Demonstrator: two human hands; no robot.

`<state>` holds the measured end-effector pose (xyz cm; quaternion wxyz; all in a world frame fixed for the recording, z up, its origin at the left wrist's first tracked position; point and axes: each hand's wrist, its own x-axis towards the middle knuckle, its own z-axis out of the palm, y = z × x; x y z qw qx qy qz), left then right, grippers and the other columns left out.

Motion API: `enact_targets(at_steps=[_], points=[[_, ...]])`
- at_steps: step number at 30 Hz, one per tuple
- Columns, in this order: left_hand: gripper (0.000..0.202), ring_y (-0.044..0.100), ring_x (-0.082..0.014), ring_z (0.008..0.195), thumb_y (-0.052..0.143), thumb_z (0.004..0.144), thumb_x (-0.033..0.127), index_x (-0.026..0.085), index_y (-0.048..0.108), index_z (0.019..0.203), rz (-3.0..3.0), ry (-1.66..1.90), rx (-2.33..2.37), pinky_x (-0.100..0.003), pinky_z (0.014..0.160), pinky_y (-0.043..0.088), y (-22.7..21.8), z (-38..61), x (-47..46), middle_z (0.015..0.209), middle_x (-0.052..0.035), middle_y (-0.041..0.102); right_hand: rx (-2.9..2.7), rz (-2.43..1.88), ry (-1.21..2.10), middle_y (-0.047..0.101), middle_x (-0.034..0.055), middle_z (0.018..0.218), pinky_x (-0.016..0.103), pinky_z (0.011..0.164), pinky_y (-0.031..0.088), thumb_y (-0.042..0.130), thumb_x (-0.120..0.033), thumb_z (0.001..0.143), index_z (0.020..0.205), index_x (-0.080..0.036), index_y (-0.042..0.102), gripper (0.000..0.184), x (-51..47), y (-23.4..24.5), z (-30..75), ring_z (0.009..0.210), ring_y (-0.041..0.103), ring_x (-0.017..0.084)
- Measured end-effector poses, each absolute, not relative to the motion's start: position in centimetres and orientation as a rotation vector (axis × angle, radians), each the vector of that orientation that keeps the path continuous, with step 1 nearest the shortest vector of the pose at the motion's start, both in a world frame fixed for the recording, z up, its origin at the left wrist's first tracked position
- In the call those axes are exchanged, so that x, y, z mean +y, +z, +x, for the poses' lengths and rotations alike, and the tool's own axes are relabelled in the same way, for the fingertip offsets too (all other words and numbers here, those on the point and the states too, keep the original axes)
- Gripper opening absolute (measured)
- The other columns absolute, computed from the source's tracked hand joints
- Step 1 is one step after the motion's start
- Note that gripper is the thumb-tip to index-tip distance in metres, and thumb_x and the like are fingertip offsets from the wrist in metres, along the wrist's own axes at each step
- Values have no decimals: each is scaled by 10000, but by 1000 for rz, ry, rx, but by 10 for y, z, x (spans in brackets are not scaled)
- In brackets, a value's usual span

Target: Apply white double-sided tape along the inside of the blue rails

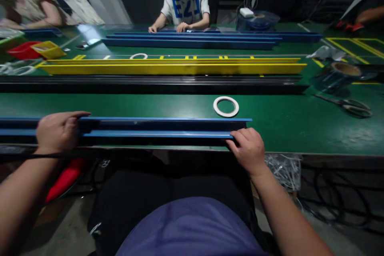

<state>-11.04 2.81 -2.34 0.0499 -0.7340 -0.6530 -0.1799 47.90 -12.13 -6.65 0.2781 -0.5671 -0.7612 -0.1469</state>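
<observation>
Narrow, closed grips on both sides: my left hand [58, 132] is curled down over the long blue channel rail [156, 127] toward its left part, and my right hand [247, 151] has its fingers [240, 138] hooked on the rail's right end, thumb out of sight. From this feed I cannot tell whether the rail is one piece or two bars side by side; it shows two blue edges with a dark recess between them, lies flat along the near edge of the green-topped workbench [300, 128], and runs off the left of the frame. Just beyond it, and apart from both hands, a roll of white tape [226, 106] lies flat on the bench. Further out lie a long black rail [150, 85], a pair of yellow rails [172, 69] and a set of blue rails [189, 43], all parallel to mine. To the right sit a pair of scissors [357, 108] and a roll of clear blue-tinted film [337, 77]. Across the bench, a co-worker in a white printed T-shirt [184, 4] has both hands resting on the far blue rails; a red tray [22, 51] and a yellow tray [48, 50] stand at the far left.
</observation>
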Motion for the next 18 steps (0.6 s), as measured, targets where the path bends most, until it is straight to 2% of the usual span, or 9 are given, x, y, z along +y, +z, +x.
enact_targets(at_steps=[1, 3, 6, 8, 12, 18], points=[[584, 617, -206, 986, 344, 935, 650, 272, 729, 1158, -2258, -518, -1975, -254, 883, 378, -25, -120, 30, 1002, 72, 790, -2049, -1510, -401, 666, 63, 910, 356, 823, 374, 699, -338, 1045, 974, -162, 723, 191, -120, -67, 481, 866, 517, 225], [587, 621, -199, 1071, 386, 945, 615, 228, 696, 1259, -2408, -409, -1902, -250, 939, 402, -21, -130, 31, 1161, 44, 786, -2067, -1474, -411, 667, 63, 911, 351, 824, 382, 706, -359, 1045, 985, -156, 724, 213, -119, -69, 484, 861, 523, 223], [555, 578, -216, 1233, 449, 973, 515, 143, 639, 1337, -2536, -223, -1738, -346, 1131, 372, -9, -126, 25, 1340, -35, 734, -2093, -1432, -418, 681, 72, 936, 350, 841, 399, 693, -372, 1053, 999, -149, 728, 232, -118, -71, 489, 886, 553, 225], [579, 575, -248, 1286, 472, 970, 505, 94, 622, 1350, -2575, -146, -1625, -412, 1199, 333, -4, -118, 23, 1381, -120, 706, -2108, -1419, -430, 691, 82, 946, 358, 850, 413, 673, -378, 1062, 998, -149, 732, 245, -121, -73, 492, 894, 570, 234], [738, 589, -316, 1356, 649, 875, 623, 95, 606, 1388, -2760, -67, -1404, -392, 1198, 366, -1, -102, 24, 1428, -190, 667, -2120, -1390, -457, 707, 104, 964, 389, 827, 448, 622, -435, 1078, 998, -163, 737, 306, -130, -80, 506, 876, 599, 255], [962, 557, -339, 1427, 775, 817, 595, 99, 443, 1572, -2912, 122, -1302, -365, 1205, 383, 13, -73, 17, 1572, -226, 547, -2119, -1356, -475, 712, 107, 974, 474, 821, 502, 549, -626, 1060, 999, -235, 730, 435, -147, -89, 547, 887, 641, 305]])
